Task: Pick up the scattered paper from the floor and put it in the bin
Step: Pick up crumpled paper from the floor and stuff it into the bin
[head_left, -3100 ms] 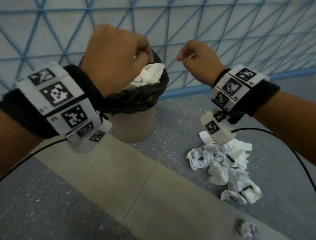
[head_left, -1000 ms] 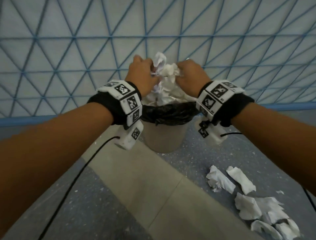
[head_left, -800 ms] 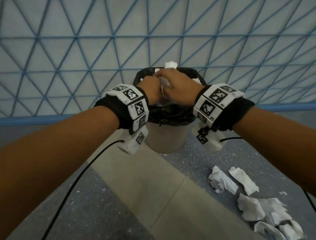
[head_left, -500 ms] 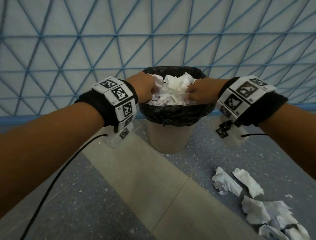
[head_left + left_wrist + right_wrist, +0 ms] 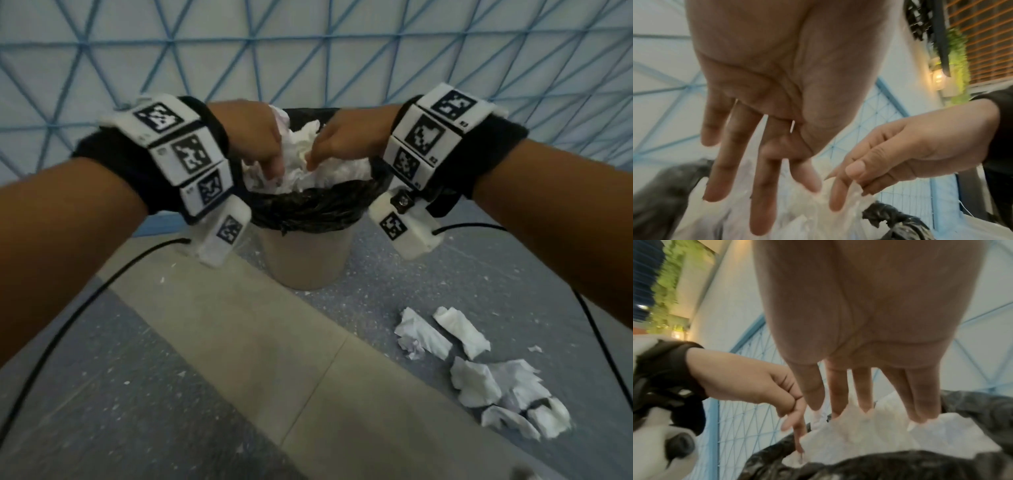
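Since the frame half a second earlier, both hands have been drawn in from the rim toward the middle of the bin (image 5: 305, 260), and the crumpled paper in the bin (image 5: 301, 161) is now heaped above the black liner (image 5: 305, 209).

The left hand (image 5: 255, 137) is seen in the left wrist view with its fingers (image 5: 731, 164) straight and spread, pointing down onto the heap; nothing is gripped by it. The right hand (image 5: 346, 140) is likewise held with straight fingers (image 5: 863, 391), close together, their tips touching the top of the paper; its thumb lies against the forefinger, and whether a scrap is pinched there cannot be told. The load appears to be pressed down rather than carried.

More paper on the floor (image 5: 479, 370) is left in a loose cluster to the right of the bin, well apart from it, so the task is judged only partly done.

A risk is judged from the overfilled bin: crumpled paper springs back, so pieces could be tipped over the rim when the hands are lifted. The liner could be dragged inward by a hard push, and the light bin could be toppled by pressure applied off-centre.
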